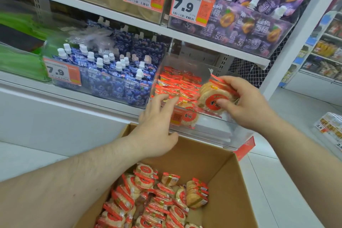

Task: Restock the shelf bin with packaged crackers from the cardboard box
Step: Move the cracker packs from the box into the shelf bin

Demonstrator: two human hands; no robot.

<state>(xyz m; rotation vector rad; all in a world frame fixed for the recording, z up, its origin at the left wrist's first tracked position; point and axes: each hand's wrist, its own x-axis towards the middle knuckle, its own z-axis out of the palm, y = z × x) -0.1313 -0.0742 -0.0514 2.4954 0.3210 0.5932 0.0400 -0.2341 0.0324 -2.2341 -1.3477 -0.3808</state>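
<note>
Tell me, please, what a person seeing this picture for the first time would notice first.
First, the right hand at centre right, holding a packet of round crackers over the clear shelf bin, which is partly filled with the same orange packets. The left hand reaches to the bin's front edge with fingers spread. Below lies the open cardboard box, with many packets left inside.

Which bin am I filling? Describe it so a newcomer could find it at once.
Start at the lower shelf, just above the open cardboard box. The clear shelf bin sits right of the blue spouted pouches, where the right hand holds a cracker pack. It alone holds round crackers in red-orange wrappers.
</note>
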